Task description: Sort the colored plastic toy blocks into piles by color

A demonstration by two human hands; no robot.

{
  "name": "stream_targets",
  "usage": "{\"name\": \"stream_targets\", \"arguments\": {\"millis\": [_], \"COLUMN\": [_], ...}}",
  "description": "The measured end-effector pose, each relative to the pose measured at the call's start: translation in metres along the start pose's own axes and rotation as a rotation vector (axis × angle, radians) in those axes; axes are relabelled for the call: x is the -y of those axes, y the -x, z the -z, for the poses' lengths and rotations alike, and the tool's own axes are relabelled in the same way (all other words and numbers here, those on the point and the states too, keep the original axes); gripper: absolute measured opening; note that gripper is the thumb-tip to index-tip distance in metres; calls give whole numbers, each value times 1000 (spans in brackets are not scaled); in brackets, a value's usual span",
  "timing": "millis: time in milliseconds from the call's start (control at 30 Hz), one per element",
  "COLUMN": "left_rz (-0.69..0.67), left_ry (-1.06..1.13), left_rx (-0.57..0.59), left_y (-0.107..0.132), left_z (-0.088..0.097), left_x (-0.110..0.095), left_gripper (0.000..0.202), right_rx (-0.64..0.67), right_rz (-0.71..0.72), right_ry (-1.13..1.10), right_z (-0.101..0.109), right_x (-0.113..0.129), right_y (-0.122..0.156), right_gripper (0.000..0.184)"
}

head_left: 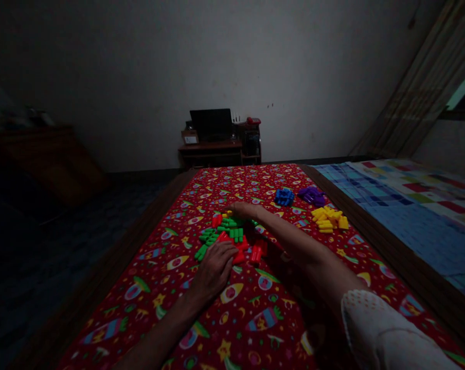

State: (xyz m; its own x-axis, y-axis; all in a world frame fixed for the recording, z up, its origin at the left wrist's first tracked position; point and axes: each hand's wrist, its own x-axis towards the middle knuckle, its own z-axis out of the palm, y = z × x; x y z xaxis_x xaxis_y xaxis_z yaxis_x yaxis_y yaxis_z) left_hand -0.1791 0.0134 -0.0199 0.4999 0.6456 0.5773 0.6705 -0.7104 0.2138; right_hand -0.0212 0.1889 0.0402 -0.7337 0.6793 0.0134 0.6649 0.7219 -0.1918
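Observation:
A mixed pile of plastic building blocks lies in the middle of the red patterned cloth (251,313), with green blocks (236,235) and red blocks (257,252) side by side. My left hand (217,263) rests at the near edge of this pile, its fingers stretched out over some red pieces. At the far side, my right hand (245,209) reaches across with its fingertips closed on a yellow block (228,213). Part of the pile is hidden beneath my right hand and wrist.
To the right sit separate heaps of blue blocks (284,197), purple blocks (311,196) and yellow blocks (328,219). A desk (211,147) bearing a dark monitor (211,124) stands against the wall. Blue checked bedding (356,205) lies along the right side.

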Motion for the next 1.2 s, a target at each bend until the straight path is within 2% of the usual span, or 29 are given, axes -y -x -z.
{"name": "stream_targets", "arguments": {"millis": [67,133,233,367,500,633,733,900,967,1100,1200], "left_rz": [5,3,2,-14,-33,-41,-49,-67,-70,-66,-63], "left_ry": [1,4,9,-3,-22,-22,-28,-41,-39,-22,-24], "left_rx": [8,11,4,-11,-18,-25,-23,-31,-31,-29,-26], "left_y": [0,1,1,1,0,1,2,1,1,0,1], "left_z": [0,-1,-3,-6,-6,-6,-7,-8,-7,-6,-6], "left_x": [0,1,3,7,8,10,12,13,12,11,10], "left_gripper": [24,25,26,26,26,26,26,26,26,25,25], "right_rx": [44,-27,-170,-317,-411,-458,-426,-293,-294,-445,-482], "right_rz": [21,-20,-117,-180,-211,-301,-388,-536,-569,-437,-291], "right_ry": [-8,34,120,184,223,292,317,330,332,283,186], "right_z": [-1,-3,-7,-7,5,21,25,17,15,22,27], "right_x": [-5,-11,-23,-40,-62,-86,-99,-115,-116,-98,-69], "right_y": [1,12,43,103,177,247,280,296,295,283,251], "right_gripper": [37,35,33,31,24,25,27,27,26,28,26]}}
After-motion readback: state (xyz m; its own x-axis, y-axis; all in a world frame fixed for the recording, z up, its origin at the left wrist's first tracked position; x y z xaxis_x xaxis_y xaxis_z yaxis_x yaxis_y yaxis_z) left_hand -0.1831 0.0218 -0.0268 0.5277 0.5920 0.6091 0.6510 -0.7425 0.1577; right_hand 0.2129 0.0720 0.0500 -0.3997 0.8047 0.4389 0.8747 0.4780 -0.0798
